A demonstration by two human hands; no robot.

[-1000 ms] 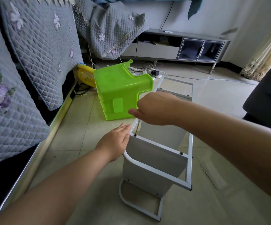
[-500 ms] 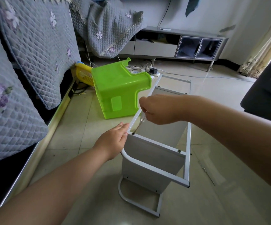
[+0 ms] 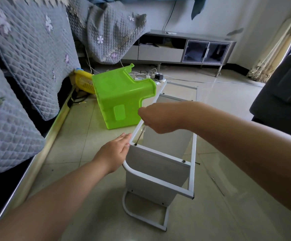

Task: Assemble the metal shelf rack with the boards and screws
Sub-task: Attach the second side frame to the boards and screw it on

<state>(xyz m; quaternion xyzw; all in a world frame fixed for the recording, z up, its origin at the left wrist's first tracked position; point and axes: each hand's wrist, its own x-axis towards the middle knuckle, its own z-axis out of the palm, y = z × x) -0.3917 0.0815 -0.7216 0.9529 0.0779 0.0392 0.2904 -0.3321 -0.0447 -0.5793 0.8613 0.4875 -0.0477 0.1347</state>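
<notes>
Rack (image 3: 192,153), white metal tubes, probably laminate boards (image 3: 151,166)

- From where I watch, the white rack frame (image 3: 192,153) lies on open floor tile (image 3: 228,105); right of the rack and beyond its far end the tile is bare.
- Left of the rack, a green plastic stool (image 3: 122,96) on its side sits almost against the frame's long rail (tight gap there).
- Further left of the rack, the quilted sofa (image 3: 28,54) walls off that side.
- Nearer than the stool, a strip of bare floor runs between rack and sofa.
</notes>
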